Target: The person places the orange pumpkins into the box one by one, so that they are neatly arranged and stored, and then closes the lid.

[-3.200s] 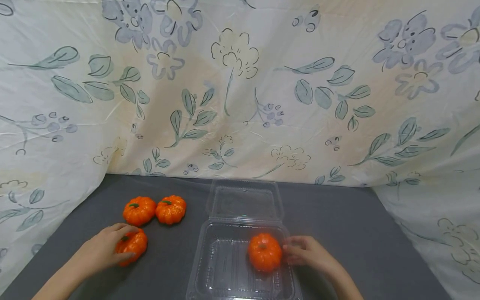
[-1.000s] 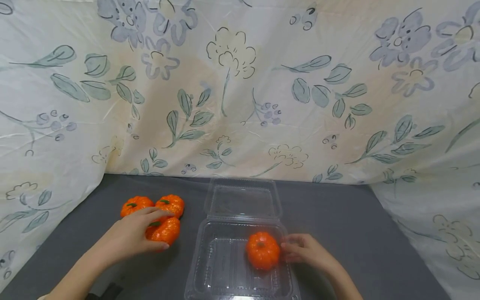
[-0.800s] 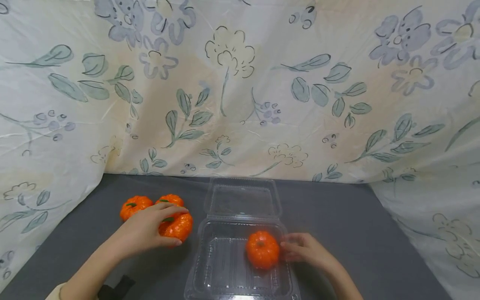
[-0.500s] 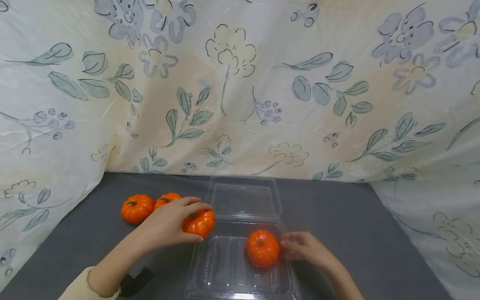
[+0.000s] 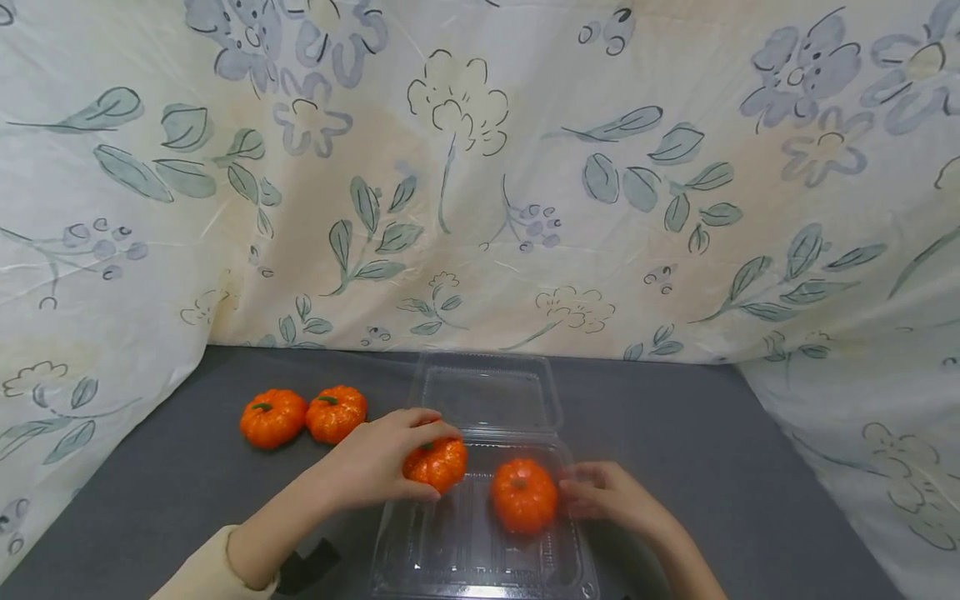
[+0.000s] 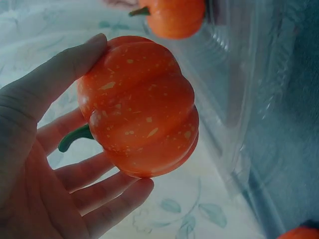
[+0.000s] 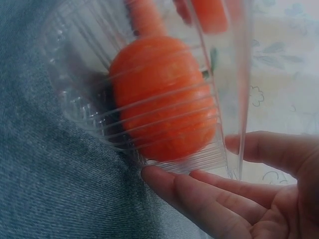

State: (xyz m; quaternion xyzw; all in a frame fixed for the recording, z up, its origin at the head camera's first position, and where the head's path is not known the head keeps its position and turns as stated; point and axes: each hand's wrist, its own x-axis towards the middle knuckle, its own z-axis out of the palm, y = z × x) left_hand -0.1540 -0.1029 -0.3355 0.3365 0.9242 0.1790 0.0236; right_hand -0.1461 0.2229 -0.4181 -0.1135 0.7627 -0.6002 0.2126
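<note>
My left hand (image 5: 375, 465) grips a small orange pumpkin (image 5: 441, 465) over the left part of a clear plastic clamshell container (image 5: 435, 546). The left wrist view shows thumb and fingers around this speckled pumpkin (image 6: 142, 107) and its green stem. Inside the container, on the right, sits another orange pumpkin (image 5: 525, 497). My right hand (image 5: 611, 500) holds the container's right edge. In the right wrist view, the thumb is at the rim and the fingers lie against the ribbed clear wall (image 7: 184, 162), with the pumpkin (image 7: 162, 99) showing through.
Two more orange pumpkins, one plain (image 5: 273, 419) and one speckled (image 5: 337, 414), sit side by side at the back left of the grey table (image 5: 675, 425). The container's lid (image 5: 487, 396) lies open towards the back. A floral cloth (image 5: 480, 208) hangs behind.
My left hand has carried the speckled pumpkin rightwards from the table's left side to over the container. My right hand and the pumpkin inside stay in place.
</note>
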